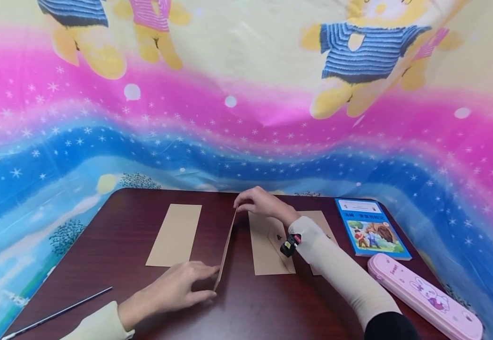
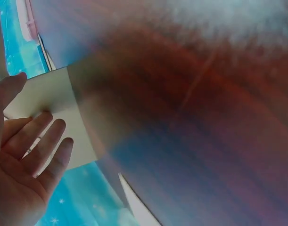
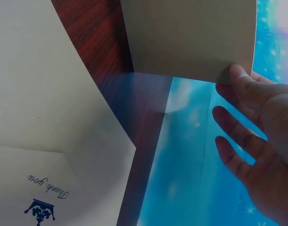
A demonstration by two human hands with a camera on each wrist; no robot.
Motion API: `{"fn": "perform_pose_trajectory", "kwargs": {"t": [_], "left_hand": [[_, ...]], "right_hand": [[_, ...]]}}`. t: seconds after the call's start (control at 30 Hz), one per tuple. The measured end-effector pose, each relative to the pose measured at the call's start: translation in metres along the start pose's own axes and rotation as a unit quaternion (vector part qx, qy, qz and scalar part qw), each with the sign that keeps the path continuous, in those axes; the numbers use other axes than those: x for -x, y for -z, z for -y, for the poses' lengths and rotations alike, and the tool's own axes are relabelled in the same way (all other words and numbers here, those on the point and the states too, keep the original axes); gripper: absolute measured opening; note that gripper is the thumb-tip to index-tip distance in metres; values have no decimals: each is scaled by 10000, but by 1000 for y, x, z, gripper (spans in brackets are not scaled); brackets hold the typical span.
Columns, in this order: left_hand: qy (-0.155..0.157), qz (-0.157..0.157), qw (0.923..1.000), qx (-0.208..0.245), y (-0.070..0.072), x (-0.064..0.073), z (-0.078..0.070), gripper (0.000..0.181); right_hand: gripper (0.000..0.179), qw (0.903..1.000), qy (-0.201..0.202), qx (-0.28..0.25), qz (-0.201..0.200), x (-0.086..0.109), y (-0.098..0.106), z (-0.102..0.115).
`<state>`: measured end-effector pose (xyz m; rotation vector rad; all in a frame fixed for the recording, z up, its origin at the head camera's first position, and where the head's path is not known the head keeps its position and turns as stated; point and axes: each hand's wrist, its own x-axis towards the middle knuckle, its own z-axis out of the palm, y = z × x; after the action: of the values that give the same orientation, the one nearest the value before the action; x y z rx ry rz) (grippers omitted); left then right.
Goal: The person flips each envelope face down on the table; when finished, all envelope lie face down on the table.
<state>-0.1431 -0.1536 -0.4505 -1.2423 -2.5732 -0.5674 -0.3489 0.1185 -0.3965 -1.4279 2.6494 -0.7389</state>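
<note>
Head: one tan paper envelope (image 1: 226,250), raised on edge over the table (image 1: 271,304); left hand (image 1: 178,285) at near end, right hand (image 1: 265,204) at far end, likely to steady both. Left wrist: fingers apart, seemingly touching its face, unclamped. Right wrist: thumb and finger pinch its corner; "Thank you" envelope (image 3: 45,84) lies near.

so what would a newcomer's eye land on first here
Probably the bright backdrop with its cartoon bears, rising beyond the table. Then the tan paper held on edge between the left hand and the right hand, and the pink case at near right.
</note>
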Motion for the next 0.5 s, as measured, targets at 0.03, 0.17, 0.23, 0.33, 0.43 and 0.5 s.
{"fn": "perform_pose_trajectory", "kwargs": {"t": [0.03, 0.17, 0.23, 0.33, 0.43, 0.5], "left_hand": [[2, -14, 10000, 3, 1, -2, 0, 48], [40, 37, 10000, 22, 8, -8, -3, 52], [96, 78, 9999, 29, 13, -10, -5, 54], [128, 85, 9999, -23, 22, -12, -6, 57], [-9, -37, 10000, -23, 31, -14, -6, 62], [-170, -129, 9998, -38, 36, -16, -5, 64]], "right_hand": [[11, 10000, -2, 3, 3, 1, 1, 0], [11, 9999, -104, 56, 29, 1, 3, 0], [12, 9998, -168, 37, 82, 1, 3, 2], [13, 9997, -174, -19, 156, -2, 3, 4], [13, 9997, -172, -16, 165, -5, 2, 6], [13, 9997, -187, 22, 134, -8, 1, 7]]}}
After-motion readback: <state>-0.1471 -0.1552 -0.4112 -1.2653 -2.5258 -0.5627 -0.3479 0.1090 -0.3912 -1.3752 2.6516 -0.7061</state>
